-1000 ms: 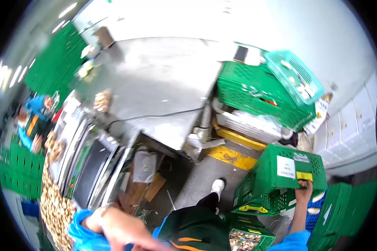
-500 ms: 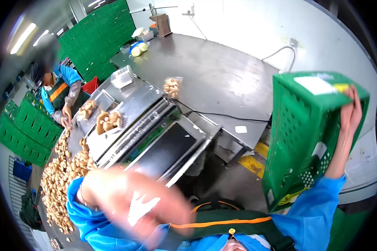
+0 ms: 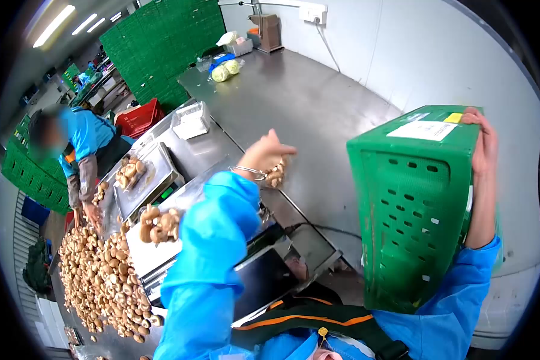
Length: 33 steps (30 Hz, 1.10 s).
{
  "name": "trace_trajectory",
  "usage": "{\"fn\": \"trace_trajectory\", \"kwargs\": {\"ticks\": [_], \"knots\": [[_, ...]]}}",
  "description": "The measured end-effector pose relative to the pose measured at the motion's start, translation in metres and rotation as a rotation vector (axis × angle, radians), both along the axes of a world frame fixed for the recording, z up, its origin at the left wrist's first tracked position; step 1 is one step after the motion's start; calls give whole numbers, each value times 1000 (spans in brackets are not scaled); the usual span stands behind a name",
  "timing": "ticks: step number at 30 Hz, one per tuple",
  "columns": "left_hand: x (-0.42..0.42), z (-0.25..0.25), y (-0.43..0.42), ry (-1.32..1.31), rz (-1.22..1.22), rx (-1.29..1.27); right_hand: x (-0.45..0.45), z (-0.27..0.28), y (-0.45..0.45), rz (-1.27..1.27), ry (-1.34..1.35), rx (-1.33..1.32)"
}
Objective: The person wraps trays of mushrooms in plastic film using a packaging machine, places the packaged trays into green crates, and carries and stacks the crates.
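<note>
1 green crate (image 3: pixel 411 204) is gripped by the right hand (image 3: pixel 485 144) at its top edge, by the counter's (image 3: pixel 318 108) right end. 1 mushroom bag (image 3: pixel 275 176) at the counter's left edge is partly covered by the left hand (image 3: pixel 263 153); grip can't be told.

Green crate (image 3: pixel 411 210) at right, white label (image 3: pixel 423 130); brown mushrooms (image 3: pixel 105 276) lower left; red crate (image 3: pixel 140 120) upper left; grey surface (image 3: pixel 318 114).
</note>
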<state>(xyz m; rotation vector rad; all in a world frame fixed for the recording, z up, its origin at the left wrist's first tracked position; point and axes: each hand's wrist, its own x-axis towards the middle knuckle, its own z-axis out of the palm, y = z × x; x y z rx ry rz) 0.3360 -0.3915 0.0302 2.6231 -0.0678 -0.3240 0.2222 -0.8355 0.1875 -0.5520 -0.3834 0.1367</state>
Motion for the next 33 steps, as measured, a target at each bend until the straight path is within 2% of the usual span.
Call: {"fn": "trace_trajectory", "kwargs": {"ticks": [1, 2, 4, 5, 6, 8, 9, 11, 14, 15, 16, 17, 18, 19, 20, 21, 22, 24, 25, 27, 29, 30, 31, 32, 33], "knots": [[-6, -15, -4, 38, 32, -2, 7, -6, 6, 9, 47, 2], [-12, -33, -13, -29, 87, 191, 12, -12, 11, -57, 103, -91], [-17, -68, -22, 154, 177, 257, 23, -18, 16, -193, 219, -209], [-10, -97, -29, 146, 335, 329, 41, -23, 15, -238, 224, -255], [5, -120, -24, 180, 301, 322, 61, -33, 17, -280, 234, -297], [18, -128, -13, 252, 219, 319, 87, -51, 17, -291, 288, -338], [24, -129, -13, 270, 250, 271, 109, -71, 4, -192, 217, -333], [26, -110, -10, 296, 320, 182, 134, -95, 27, -209, 298, -234], [34, -86, 22, 378, 460, -383, 166, -142, 74, -183, 489, -185], [17, -28, 17, 450, 499, -457, 174, -161, 91, -166, 552, -155], [23, -28, 35, 364, 518, -617, 179, -169, 112, -142, 651, -138], [14, 7, 36, 251, 494, -673, 179, -175, 133, -118, 750, -123], [18, 10, 49, 26, 419, -678, 176, -179, 151, -49, 693, -197], [16, 32, 57, -67, 322, -750, 174, -181, 164, 25, 626, -274], [21, 47, 65, -142, 190, -747, 173, -184, 170, 66, 543, -492], [-1, 85, 47, -233, 157, -675, 169, -185, 176, 102, 453, -706], [4, 90, 50, -454, 69, -431, 130, -136, 181, 203, 229, -1012], [-40, 119, 0, -698, -39, -352, 85, -102, 192, 166, 143, -623], [-56, 124, -27, -745, -107, -283, 69, -96, 192, 246, 82, -373], [-81, 115, -76, -866, -209, -214, 31, -65, 214, 58, -30, -332], [-97, 100, -102, -973, -301, -289, 30, -82, 193, -266, 51, -444], [-112, 95, -103, -977, -312, -280, 31, -89, 174, -278, 82, -341], [-130, 88, -104, -989, -314, -273, 25, -97, 143, -93, 261, -239], [-148, 75, -103, -879, -439, -180, 25, -111, 123, -79, 297, -165], [-166, 55, -102, -766, -560, -83, 33, -145, 99, -229, 206, -277]]}}
